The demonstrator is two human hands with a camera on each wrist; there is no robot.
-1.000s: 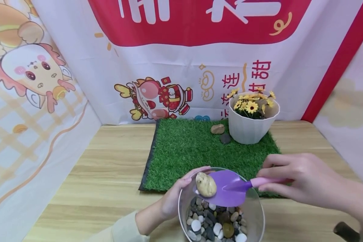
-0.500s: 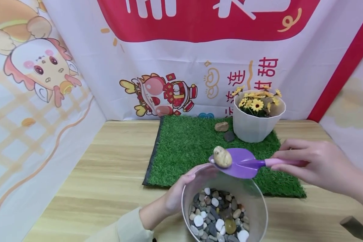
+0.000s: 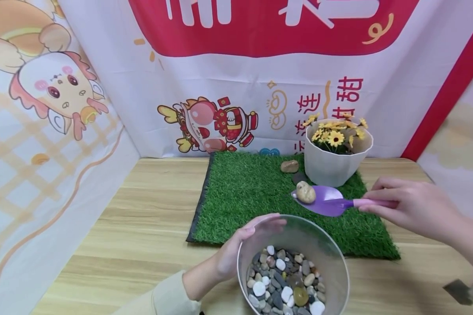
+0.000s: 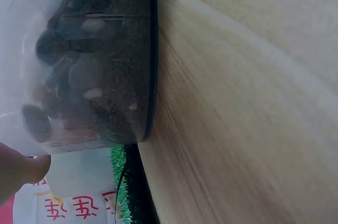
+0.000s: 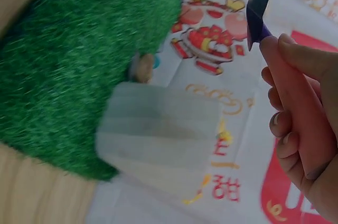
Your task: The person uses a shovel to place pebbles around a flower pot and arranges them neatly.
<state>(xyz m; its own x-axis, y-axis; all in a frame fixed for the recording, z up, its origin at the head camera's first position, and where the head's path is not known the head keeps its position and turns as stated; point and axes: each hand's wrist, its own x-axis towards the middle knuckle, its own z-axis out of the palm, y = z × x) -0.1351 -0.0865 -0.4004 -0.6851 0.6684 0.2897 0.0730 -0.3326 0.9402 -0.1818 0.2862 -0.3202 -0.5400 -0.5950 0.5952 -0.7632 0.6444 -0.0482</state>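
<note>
In the head view my right hand (image 3: 414,210) grips a trowel by its pink handle (image 5: 298,105). A large beige stone (image 3: 305,193) and a small white pebble at its tip ride on the trowel's purple blade (image 3: 331,202). The blade hangs over the turf mat (image 3: 244,197), in front of a white flowerpot (image 3: 327,168). My left hand (image 3: 232,256) holds a clear tub (image 3: 335,267) at its left side, with some fingertips showing through the wall. Mixed pebbles (image 3: 277,284) cover the tub's bottom. A digit (image 4: 24,171) shows at the tub wall in the left wrist view.
Yellow flowers (image 3: 335,138) stand in the pot. Beside it on the mat lie a brown stone (image 3: 289,166) and a dark stone (image 3: 298,177), partly hidden behind the beige one. The wooden table (image 3: 142,210) meets a printed cloth backdrop (image 3: 142,105).
My right hand has carried the loaded trowel away from above the tub, forward and right over the mat. My left hand keeps its hold on the tub. The head view has shifted slightly.
</note>
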